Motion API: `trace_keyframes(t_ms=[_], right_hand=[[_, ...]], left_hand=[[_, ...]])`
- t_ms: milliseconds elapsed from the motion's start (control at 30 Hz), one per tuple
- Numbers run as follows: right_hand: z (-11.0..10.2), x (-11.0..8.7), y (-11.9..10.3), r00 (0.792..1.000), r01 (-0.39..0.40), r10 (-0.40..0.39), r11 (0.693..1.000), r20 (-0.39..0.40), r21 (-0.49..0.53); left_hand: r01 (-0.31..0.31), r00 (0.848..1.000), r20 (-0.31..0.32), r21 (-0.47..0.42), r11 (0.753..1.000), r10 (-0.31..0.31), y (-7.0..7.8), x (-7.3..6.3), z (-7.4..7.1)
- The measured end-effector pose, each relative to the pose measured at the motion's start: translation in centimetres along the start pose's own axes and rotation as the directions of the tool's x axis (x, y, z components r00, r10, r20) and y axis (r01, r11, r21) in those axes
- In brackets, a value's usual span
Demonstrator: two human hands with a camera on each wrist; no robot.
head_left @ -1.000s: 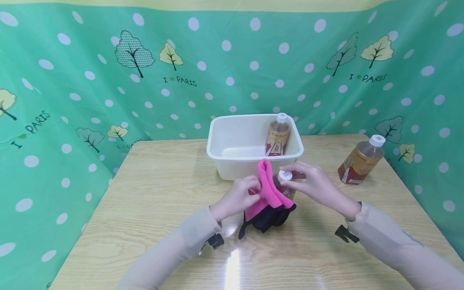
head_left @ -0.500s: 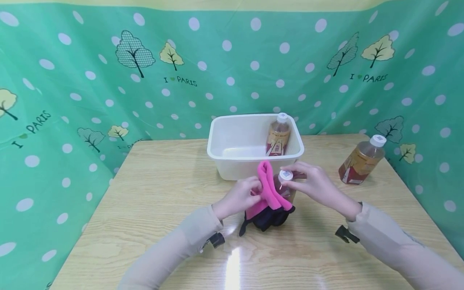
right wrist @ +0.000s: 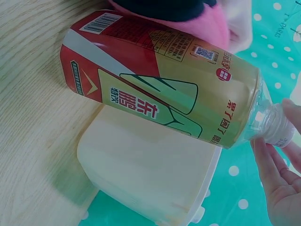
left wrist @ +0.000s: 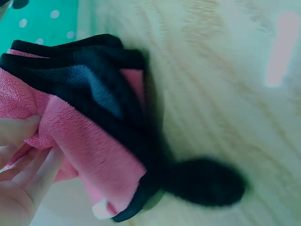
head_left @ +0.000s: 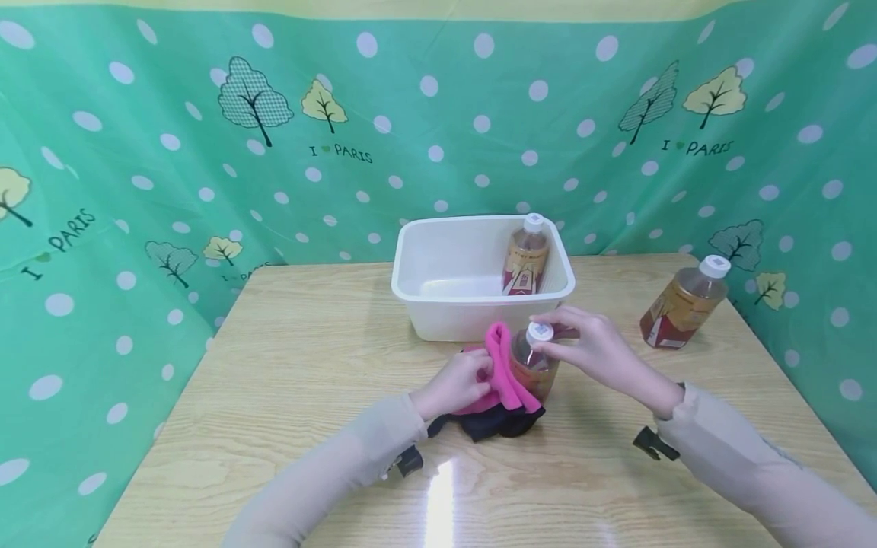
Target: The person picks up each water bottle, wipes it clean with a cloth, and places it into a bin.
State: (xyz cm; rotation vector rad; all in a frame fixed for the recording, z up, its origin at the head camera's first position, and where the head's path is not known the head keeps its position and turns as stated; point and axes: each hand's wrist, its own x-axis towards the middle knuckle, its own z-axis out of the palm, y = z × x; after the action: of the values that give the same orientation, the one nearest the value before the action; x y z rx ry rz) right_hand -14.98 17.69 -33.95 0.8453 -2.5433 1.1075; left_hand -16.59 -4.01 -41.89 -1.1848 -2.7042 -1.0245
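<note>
My left hand [head_left: 455, 384] pinches a pink towel [head_left: 505, 380] with dark edging, bunched against the left side of a drink bottle. In the left wrist view, the fingers grip the folds of the towel [left wrist: 94, 127], and a dark loop hangs from its corner. My right hand [head_left: 592, 346] holds the bottle [head_left: 537, 377] by its white cap, between thumb and fingers. The right wrist view shows the bottle [right wrist: 155, 80] with its red and yellow label and neck; the towel lies along its far side.
Just behind the bottle is a white plastic bin [head_left: 445, 316] with another bottle [head_left: 526, 262] inside its right end. A third bottle [head_left: 681, 304] stands at the table's right. A green dotted cloth [head_left: 438, 114] hangs behind the wooden table [head_left: 288, 380].
The left hand and the towel have moved down along the bottle, and more of the label now shows. My right hand stays at the cap.
</note>
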Motion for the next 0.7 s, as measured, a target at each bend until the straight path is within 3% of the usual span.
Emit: trace_keyframes(t_ms=[200, 400, 700], right_hand=[[0.02, -0.03, -0.06, 1.000, -0.009, 0.009, 1.000, 0.003, -0.012], [-0.10, -0.12, -0.08, 1.000, -0.028, 0.028, 1.000, 0.006, -0.010], [0.49, -0.26, -0.49, 0.992, 0.077, -0.082, 0.996, -0.092, -0.052]], left_hand=[[0.032, 0.998, 0.050, 0.023, 0.999, -0.034, -0.58, -0.13, 0.75], [0.029, 0.998, 0.049, 0.013, 0.999, -0.030, -0.80, -0.16, 1.09], [0.018, 1.000, 0.008, -0.073, 0.997, -0.018, -0.87, -0.91, 0.47]])
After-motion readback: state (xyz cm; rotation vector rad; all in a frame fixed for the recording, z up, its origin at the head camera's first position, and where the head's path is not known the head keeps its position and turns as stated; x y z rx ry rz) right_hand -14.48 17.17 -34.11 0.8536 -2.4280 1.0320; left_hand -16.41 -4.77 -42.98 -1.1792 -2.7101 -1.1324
